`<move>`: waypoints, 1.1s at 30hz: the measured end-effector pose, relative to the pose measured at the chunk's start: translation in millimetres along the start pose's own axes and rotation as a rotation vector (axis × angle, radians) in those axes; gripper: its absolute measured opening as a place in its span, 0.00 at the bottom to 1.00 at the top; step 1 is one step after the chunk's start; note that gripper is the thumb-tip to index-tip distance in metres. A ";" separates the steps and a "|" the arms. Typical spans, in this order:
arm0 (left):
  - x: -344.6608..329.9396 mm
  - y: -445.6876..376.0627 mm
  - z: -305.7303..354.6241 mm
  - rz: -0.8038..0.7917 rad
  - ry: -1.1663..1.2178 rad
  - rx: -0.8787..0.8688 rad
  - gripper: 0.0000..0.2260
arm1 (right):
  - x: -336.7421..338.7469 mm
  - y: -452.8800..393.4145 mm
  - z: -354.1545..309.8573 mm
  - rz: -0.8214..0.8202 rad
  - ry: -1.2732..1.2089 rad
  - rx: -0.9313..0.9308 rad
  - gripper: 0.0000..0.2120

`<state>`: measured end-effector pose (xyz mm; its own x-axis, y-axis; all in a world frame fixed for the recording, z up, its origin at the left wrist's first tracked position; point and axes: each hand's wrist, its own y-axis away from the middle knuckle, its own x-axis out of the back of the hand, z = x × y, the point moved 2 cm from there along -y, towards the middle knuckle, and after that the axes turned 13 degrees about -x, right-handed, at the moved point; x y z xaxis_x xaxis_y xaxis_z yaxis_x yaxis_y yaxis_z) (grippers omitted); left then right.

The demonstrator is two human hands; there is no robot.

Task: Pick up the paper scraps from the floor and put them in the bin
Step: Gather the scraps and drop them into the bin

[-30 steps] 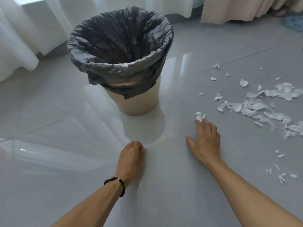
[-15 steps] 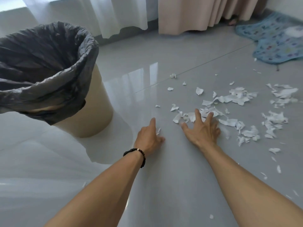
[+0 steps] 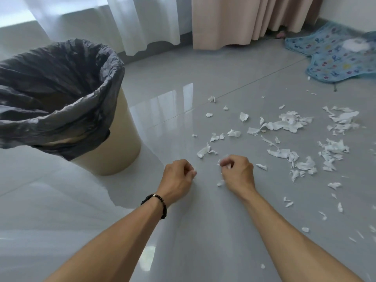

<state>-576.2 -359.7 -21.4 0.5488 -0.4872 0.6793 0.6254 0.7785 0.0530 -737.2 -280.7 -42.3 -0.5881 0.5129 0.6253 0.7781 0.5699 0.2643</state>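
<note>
While both arms reach forward from the bottom of the view, the two hands sit low over the shiny grey floor (image 3: pixel 203 231), close beside each other with a small gap between them. The left hand (image 3: pixel 177 180) is curled into a loose fist, knuckles up, and a tiny bit of white paper peeks out by its fingertips (image 3: pixel 192 173). A dark bead bracelet (image 3: pixel 156 204) goes round the left wrist. The right hand (image 3: pixel 238 173) is curled shut too, with its fingers (image 3: pixel 227 162) pinched around some white paper scraps. One small scrap (image 3: pixel 220 183) shows just under this hand, near the wrist, and I cannot tell if it is held or lying on the floor.

Most of the paper scraps (image 3: pixel 284 124) are still on the floor, spread out ahead of the right hand and off to the right side. A few lie just in front of the hands.

The bin (image 3: pixel 114 147) stands on the floor to the left, ahead of the left hand and apart from it. It is cream coloured, and a dark grey bag (image 3: pixel 61 110) lines it and folds over its rim. Farther back hang white and pink curtains (image 3: pixel 223 21), and a blue mat (image 3: pixel 335 58) lies in the far right corner.
</note>
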 end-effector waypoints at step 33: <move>235.7 129.8 -11.5 0.315 -0.438 -0.732 0.17 | -41.4 177.1 -266.0 0.189 0.292 0.771 0.13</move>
<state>-359.3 -378.0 137.1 0.5877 0.0157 0.8090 0.7604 0.3310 -0.5588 -516.4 -371.8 174.0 -0.3002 0.5176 0.8012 0.4269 0.8241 -0.3724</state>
